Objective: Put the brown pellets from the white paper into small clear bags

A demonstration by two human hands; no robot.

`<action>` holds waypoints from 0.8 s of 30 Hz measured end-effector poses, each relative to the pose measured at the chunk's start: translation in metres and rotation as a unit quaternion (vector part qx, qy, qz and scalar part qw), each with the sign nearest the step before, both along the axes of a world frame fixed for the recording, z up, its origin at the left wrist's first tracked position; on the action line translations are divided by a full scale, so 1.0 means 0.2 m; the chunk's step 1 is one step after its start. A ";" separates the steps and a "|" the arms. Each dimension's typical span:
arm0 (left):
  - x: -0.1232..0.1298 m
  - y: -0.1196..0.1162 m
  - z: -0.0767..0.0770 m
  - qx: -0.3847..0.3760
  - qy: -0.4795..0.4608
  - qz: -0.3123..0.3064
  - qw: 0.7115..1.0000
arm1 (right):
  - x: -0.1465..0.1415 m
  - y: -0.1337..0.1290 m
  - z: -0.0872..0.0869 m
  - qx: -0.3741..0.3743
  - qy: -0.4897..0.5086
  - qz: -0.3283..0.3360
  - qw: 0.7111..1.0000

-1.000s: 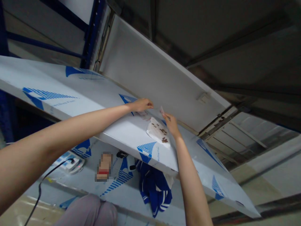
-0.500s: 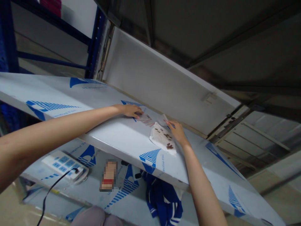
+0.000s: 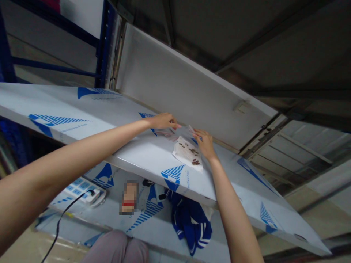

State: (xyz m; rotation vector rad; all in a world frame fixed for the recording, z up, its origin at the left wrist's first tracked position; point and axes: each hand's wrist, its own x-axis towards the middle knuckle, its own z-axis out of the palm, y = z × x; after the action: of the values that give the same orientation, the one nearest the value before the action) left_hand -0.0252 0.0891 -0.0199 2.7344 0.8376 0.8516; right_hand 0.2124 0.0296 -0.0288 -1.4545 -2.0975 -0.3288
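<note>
My right hand [image 3: 204,142] pinches a small clear plastic bag [image 3: 190,129] by its edge, above the table. My left hand [image 3: 163,120] is just left of that bag, its fingers partly bent and reaching toward it. Nothing plainly shows in the left fingers, and whether they touch the bag's clear film is hard to see. More flat clear plastic bags [image 3: 166,134] lie on the table under my left hand. In front of my right hand, several small brown bean-like pieces lie scattered on a white paper sheet [image 3: 182,154].
The tabletop [image 3: 137,153] wears blue-printed protective film. On a lower shelf are a white power strip [image 3: 94,193] with a black cable [image 3: 59,221], a blurred-out box [image 3: 129,197] and blue-and-white cloth [image 3: 190,223]. A white panel [image 3: 175,80] stands behind; a blue rack [image 3: 102,47] rises at left.
My left hand has lifted off the flat plastic bags and moved right, toward the bag in my right hand. My right hand keeps hold of its bag. The view has shifted slightly.
</note>
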 end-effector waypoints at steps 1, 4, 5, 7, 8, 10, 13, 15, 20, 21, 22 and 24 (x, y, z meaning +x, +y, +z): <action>0.05 -0.01 0.00 -0.026 -0.011 -0.029 0.999 | -0.01 0.00 0.00 0.015 -0.012 -0.003 1.000; 0.19 -0.03 -0.04 -0.054 -0.064 -0.069 0.994 | -0.04 -0.01 -0.01 0.035 -0.039 -0.003 0.999; 0.23 -0.04 -0.05 -0.051 -0.087 -0.061 0.993 | -0.04 -0.01 -0.02 0.034 -0.044 0.000 0.998; 0.26 -0.05 -0.06 -0.050 -0.123 -0.033 0.991 | -0.05 -0.02 -0.02 0.030 -0.049 0.000 0.998; 0.27 -0.06 -0.06 -0.056 -0.133 -0.025 0.989 | -0.06 -0.03 -0.01 0.031 -0.049 -0.005 0.998; 0.25 -0.07 -0.06 -0.073 -0.142 -0.028 0.987 | -0.06 -0.04 0.00 0.040 -0.039 -0.016 0.998; 0.22 -0.10 -0.04 -0.071 -0.159 -0.002 0.985 | -0.08 -0.06 0.02 0.025 -0.003 -0.014 1.000; 0.21 -0.12 -0.03 -0.052 -0.167 0.041 0.984 | -0.08 -0.08 0.02 -0.031 0.027 0.010 0.999; 0.24 -0.14 -0.06 -0.030 -0.164 0.046 0.985 | -0.09 -0.08 -0.02 -0.113 0.135 0.066 0.982; 0.25 -0.14 -0.07 -0.027 -0.171 0.045 0.984 | -0.08 -0.07 -0.02 -0.110 0.153 0.069 0.980; 0.25 -0.14 -0.08 -0.024 -0.176 0.043 0.983 | -0.08 -0.06 -0.03 -0.114 0.164 0.084 0.976; 0.26 -0.14 -0.10 -0.023 -0.169 0.034 0.985 | -0.07 -0.03 -0.05 -0.116 0.185 0.104 0.970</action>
State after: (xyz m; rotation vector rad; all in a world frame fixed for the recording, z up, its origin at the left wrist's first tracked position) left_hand 0.0276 0.0620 -0.0390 2.4323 0.8688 1.2475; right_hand 0.1993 0.0238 -0.0378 -1.2847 -1.9988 0.2605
